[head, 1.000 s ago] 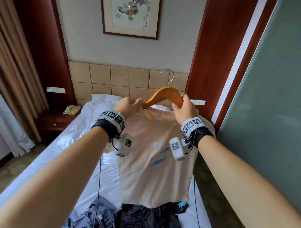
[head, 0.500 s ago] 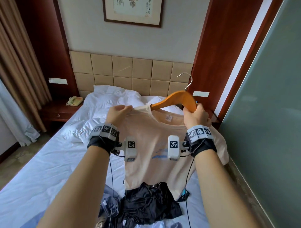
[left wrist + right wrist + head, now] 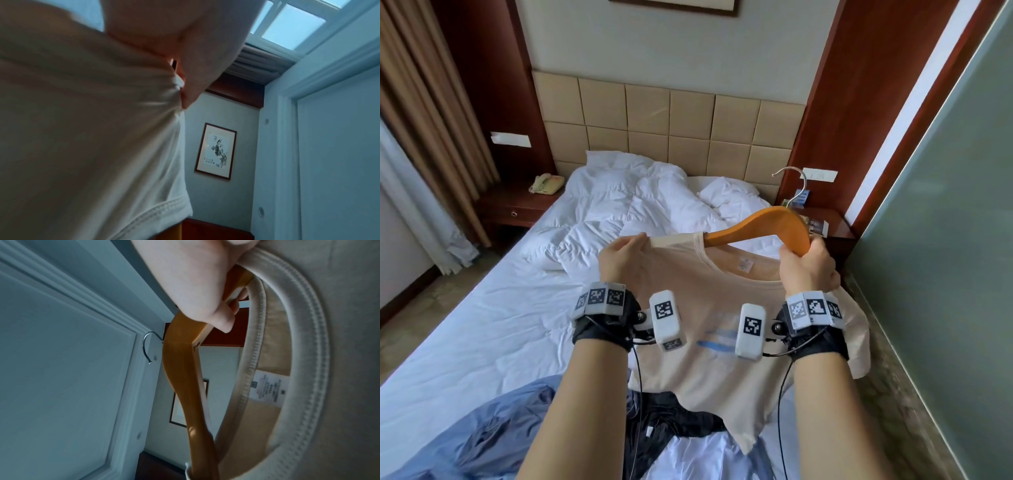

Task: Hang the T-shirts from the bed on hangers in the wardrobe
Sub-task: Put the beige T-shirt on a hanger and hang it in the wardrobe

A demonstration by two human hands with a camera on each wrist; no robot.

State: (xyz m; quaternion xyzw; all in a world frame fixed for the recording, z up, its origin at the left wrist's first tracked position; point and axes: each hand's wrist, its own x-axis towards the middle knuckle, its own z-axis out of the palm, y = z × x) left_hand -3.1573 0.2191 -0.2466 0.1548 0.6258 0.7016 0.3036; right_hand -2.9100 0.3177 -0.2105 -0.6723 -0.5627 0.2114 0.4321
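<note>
Holding the beige T-shirt (image 3: 726, 346) up over the bed's (image 3: 482, 329) foot edge.
My right hand (image 3: 806, 269) grips the wooden hanger's (image 3: 760, 228) right arm; my left hand (image 3: 619, 258) pinches the shirt's shoulder, hanger's other arm inside the collar.

Hands I see: two, left hand (image 3: 624, 257) and right hand (image 3: 808, 270)
Hangers: one wooden hanger (image 3: 763, 226)
Beige T-shirts: one beige T-shirt (image 3: 709, 356)
Telephones: one telephone (image 3: 546, 182)
Beds: one bed (image 3: 482, 329)

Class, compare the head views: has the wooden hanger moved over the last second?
Yes. The hanger has moved right and tilted: its hook, earlier in front of the headboard, now sits before the red wood panel.
</note>
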